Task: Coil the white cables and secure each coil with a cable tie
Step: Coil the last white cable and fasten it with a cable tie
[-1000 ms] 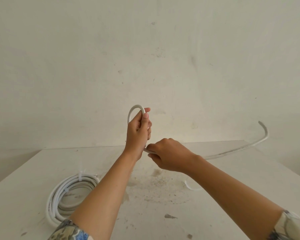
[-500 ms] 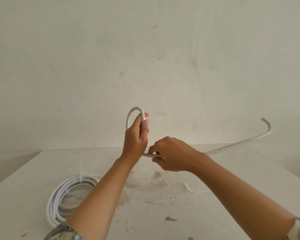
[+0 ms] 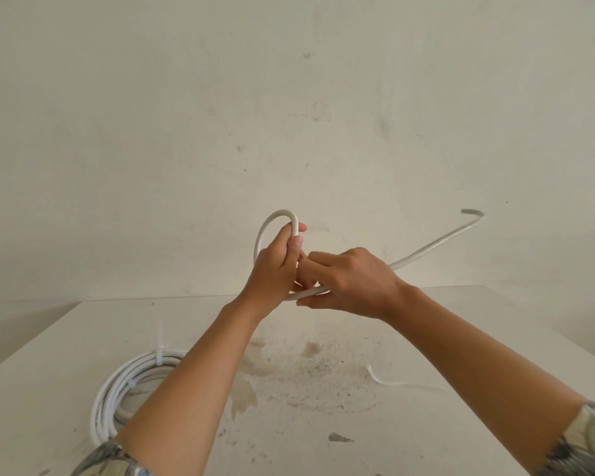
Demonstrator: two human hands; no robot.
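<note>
One coil [image 3: 117, 389] lies tied, near left. Second cable [image 3: 306, 294]: your left hand [image 3: 275, 269] grips its first loop [image 3: 262, 235], right hand [image 3: 354, 283] grasps the tail [image 3: 437, 242]; tying remains.

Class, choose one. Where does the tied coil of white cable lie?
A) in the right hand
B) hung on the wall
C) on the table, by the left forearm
C: the tied coil rests on the table beside the left forearm; the left hand and right hand grip a loose cable.
</note>
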